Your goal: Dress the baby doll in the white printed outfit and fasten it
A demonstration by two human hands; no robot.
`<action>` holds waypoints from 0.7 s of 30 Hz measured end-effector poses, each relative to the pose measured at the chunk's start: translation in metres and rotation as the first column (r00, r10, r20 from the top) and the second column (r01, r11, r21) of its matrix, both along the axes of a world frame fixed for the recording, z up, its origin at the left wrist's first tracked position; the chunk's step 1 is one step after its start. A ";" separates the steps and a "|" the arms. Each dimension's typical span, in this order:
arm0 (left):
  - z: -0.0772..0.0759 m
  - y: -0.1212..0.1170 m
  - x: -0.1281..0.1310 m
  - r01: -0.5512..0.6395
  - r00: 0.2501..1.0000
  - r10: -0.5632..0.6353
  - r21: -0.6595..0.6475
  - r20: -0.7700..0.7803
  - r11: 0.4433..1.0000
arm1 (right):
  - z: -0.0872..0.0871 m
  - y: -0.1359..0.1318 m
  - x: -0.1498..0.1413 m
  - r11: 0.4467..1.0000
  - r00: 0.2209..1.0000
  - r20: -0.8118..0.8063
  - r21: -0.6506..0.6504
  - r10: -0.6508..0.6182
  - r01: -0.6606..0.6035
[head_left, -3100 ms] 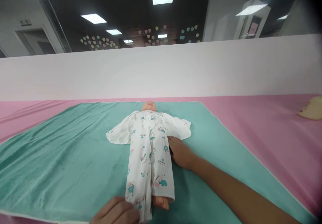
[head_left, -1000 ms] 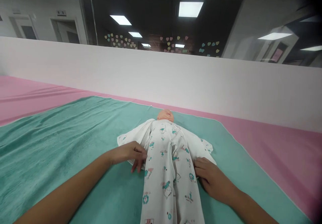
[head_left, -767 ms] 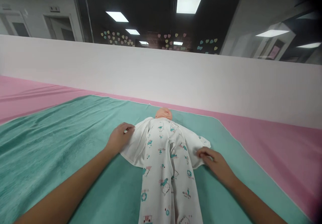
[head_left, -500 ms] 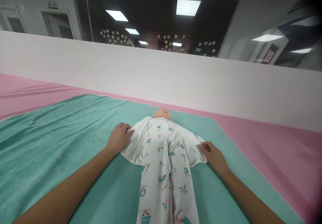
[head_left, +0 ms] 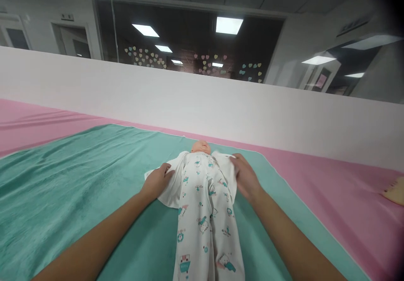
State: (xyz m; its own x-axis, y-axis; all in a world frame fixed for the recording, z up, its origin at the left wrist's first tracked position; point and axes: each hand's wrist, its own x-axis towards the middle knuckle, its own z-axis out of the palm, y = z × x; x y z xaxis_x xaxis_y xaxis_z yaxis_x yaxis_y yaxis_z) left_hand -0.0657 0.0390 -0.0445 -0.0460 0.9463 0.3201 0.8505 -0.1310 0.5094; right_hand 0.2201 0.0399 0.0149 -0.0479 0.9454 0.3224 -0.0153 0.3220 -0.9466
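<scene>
A baby doll (head_left: 201, 147) lies on its back on a teal blanket (head_left: 94, 171), its head at the far end. White baby clothes (head_left: 202, 205) with animal prints cover its body and run down past the lower picture edge. At the left side my left hand (head_left: 158, 180) is closed on the plain white left sleeve (head_left: 172, 190), thumb on top. My right hand (head_left: 248, 175), slightly blurred, grips the edge of the right sleeve (head_left: 225, 167), which is lifted and folded up. The doll's arms are hidden.
Pink sheeting (head_left: 315, 184) shows around the blanket. Behind the doll's head runs a low white wall (head_left: 189, 104), with dark glass (head_left: 189, 32) and heart stickers above it. A beige object (head_left: 396, 191) pokes in at the right edge.
My right hand has moved inward and up, bringing the right sleeve closer to the doll's body. My left hand has shifted slightly inward with its sleeve. The view has tilted up a little.
</scene>
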 end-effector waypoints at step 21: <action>0.090 -0.042 0.086 0.255 0.864 -0.262 0.075 0.430 0.964 | -0.061 -0.050 -0.010 0.867 0.753 0.609 0.486 -0.247 -0.108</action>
State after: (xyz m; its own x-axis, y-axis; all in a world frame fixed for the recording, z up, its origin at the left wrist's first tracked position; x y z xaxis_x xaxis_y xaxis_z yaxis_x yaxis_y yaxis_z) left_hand 0.0203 -0.0029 0.0455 0.0628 0.9387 0.3390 0.4798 -0.3262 0.8145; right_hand 0.2100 -0.0098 -0.0456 -0.3473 0.6924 0.6324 0.5676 0.6921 -0.4460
